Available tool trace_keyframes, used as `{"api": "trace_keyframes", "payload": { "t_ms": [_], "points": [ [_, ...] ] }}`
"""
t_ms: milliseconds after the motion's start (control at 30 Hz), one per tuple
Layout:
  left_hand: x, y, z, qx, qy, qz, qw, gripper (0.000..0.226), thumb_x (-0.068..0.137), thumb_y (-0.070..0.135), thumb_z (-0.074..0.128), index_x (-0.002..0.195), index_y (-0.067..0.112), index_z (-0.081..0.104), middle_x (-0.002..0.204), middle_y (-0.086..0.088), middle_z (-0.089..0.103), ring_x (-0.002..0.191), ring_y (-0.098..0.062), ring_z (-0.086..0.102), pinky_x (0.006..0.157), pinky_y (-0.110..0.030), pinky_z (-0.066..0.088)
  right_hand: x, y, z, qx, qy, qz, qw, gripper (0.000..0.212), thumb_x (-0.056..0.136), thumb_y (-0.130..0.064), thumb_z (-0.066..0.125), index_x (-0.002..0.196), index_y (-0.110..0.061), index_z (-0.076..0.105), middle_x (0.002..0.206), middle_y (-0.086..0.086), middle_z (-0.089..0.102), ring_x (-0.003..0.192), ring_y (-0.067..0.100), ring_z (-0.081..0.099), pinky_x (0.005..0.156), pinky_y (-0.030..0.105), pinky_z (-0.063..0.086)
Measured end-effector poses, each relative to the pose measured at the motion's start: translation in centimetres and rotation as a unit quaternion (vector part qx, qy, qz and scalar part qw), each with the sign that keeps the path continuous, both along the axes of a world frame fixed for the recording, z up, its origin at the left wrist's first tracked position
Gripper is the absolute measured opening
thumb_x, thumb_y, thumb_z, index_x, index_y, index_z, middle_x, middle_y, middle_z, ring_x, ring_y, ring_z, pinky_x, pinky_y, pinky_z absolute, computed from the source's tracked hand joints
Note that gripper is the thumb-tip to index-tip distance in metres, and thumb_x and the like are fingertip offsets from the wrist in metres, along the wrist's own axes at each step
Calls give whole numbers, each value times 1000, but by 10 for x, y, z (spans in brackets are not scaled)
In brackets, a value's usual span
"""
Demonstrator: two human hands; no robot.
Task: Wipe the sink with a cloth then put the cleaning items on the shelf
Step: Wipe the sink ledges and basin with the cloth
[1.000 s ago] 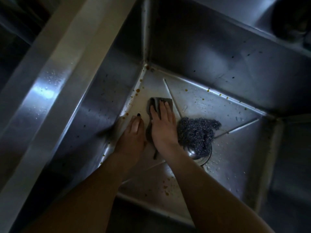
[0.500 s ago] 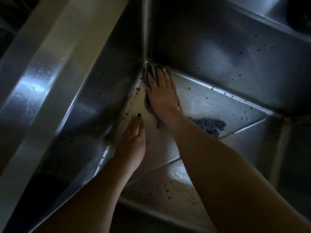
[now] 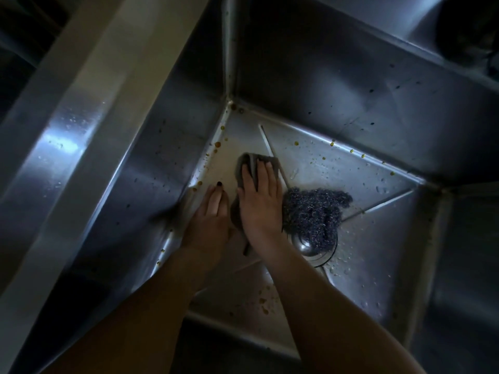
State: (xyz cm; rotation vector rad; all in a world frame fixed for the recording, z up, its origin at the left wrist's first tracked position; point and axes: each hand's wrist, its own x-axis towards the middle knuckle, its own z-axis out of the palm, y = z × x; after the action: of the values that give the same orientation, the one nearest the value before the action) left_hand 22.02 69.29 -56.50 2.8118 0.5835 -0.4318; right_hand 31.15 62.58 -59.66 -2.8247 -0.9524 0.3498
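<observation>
A deep steel sink (image 3: 351,163) fills the view, its floor dotted with brown drops. My right hand (image 3: 260,201) lies flat on a grey cloth (image 3: 244,166), pressing it onto the sink floor; most of the cloth is hidden under the palm. My left hand (image 3: 209,217) rests flat on the floor beside it, against the left wall, holding nothing. A dark steel-wool scourer (image 3: 316,209) sits just right of my right hand, partly over the drain (image 3: 310,248).
The sink's wide left rim (image 3: 67,136) runs diagonally up the left side. A dark round object (image 3: 467,28) sits at the top right beyond the back wall. Brown spots line the floor seams and lie near the front wall (image 3: 264,306).
My right hand has drawn the cloth back from the far corner toward the drain. The scourer, half covered by my arm before, shows fully again. The left hand stays put.
</observation>
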Motion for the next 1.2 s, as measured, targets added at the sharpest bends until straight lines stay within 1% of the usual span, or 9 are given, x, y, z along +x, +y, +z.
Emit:
{"api": "trace_keyframes", "payload": {
  "t_ms": [133, 200, 267, 367, 567, 900, 1033, 1100, 1200],
  "points": [
    [-2, -1, -4, -23, 13, 1, 1000, 78, 44, 6, 88, 112, -16, 56, 113, -32, 60, 101, -45, 61, 77, -56, 49, 10, 10, 2, -11, -6, 7, 1000, 48, 89, -32, 35, 128, -15, 56, 132, 19, 53, 127, 34, 47, 100, 48, 42],
    [1, -1, 3, -14, 8, -2, 1000, 89, 45, 19, 90, 118, -15, 52, 121, -30, 56, 112, -40, 57, 87, -44, 49, 21, 17, 5, -21, 5, 35, 999, 48, 95, -31, 34, 139, -16, 43, 144, 20, 38, 137, 33, 31, 109, 47, 30],
    [1, -2, 4, -19, -1, 5, 1000, 91, 68, 23, 80, 136, -12, 31, 144, -27, 33, 135, -34, 33, 108, -32, 29, 40, 28, 8, -34, 40, 55, 997, 50, 100, -33, 29, 148, -19, 21, 155, 15, 13, 144, 29, 5, 115, 43, 9],
    [-2, -3, 0, -49, -13, 49, 997, 89, 75, 19, 75, 141, -7, 22, 151, -22, 20, 141, -32, 20, 107, -28, 10, 64, 42, 13, -13, 53, 62, 997, 52, 101, -35, 27, 149, -22, 13, 157, 10, 3, 145, 25, -6, 117, 41, 2],
    [-2, -2, 2, -62, -7, 47, 997, 86, 84, 26, 66, 145, -1, 12, 155, -16, 7, 144, -27, 7, 110, -26, 5, 65, 43, 14, -4, 43, 65, 997, 51, 101, -28, 31, 149, -21, 16, 157, 10, 7, 145, 25, -2, 116, 37, 5],
    [1, 5, 10, -116, 56, 42, 991, 85, 89, 32, 56, 146, 3, 0, 156, -10, -5, 144, -22, -6, 114, -25, 0, 35, 20, 42, -3, 82, 58, 995, 57, 92, -7, 46, 145, -12, 25, 149, 15, 24, 139, 31, 20, 108, 40, 32],
    [5, 4, 12, -143, 43, 89, 985, 76, 91, 32, 54, 146, 2, 11, 156, -9, 3, 144, -19, -1, 114, -25, 2, 48, 10, 72, 160, 238, -97, 953, 36, 100, -13, 35, 135, -12, 43, 126, 11, 50, 105, 21, 52, 87, 31, 43],
    [11, -2, 15, -143, 23, 116, 983, 65, 93, 29, 50, 144, 0, 20, 155, -13, 10, 144, -20, 3, 115, -25, 2, 53, -1, 86, 232, 292, -175, 911, 34, 101, -19, 33, 132, -15, 46, 109, 5, 56, 80, 8, 51, 68, 20, 39],
    [21, -17, 28, -183, -22, 148, 972, 55, 94, 19, 48, 140, -5, 28, 152, -20, 17, 142, -30, 10, 116, -36, 8, 63, -23, 100, 285, 303, -201, 887, 35, 101, -21, 35, 133, -17, 46, 101, 1, 54, 72, 0, 45, 60, 7, 36]
  ]
}}
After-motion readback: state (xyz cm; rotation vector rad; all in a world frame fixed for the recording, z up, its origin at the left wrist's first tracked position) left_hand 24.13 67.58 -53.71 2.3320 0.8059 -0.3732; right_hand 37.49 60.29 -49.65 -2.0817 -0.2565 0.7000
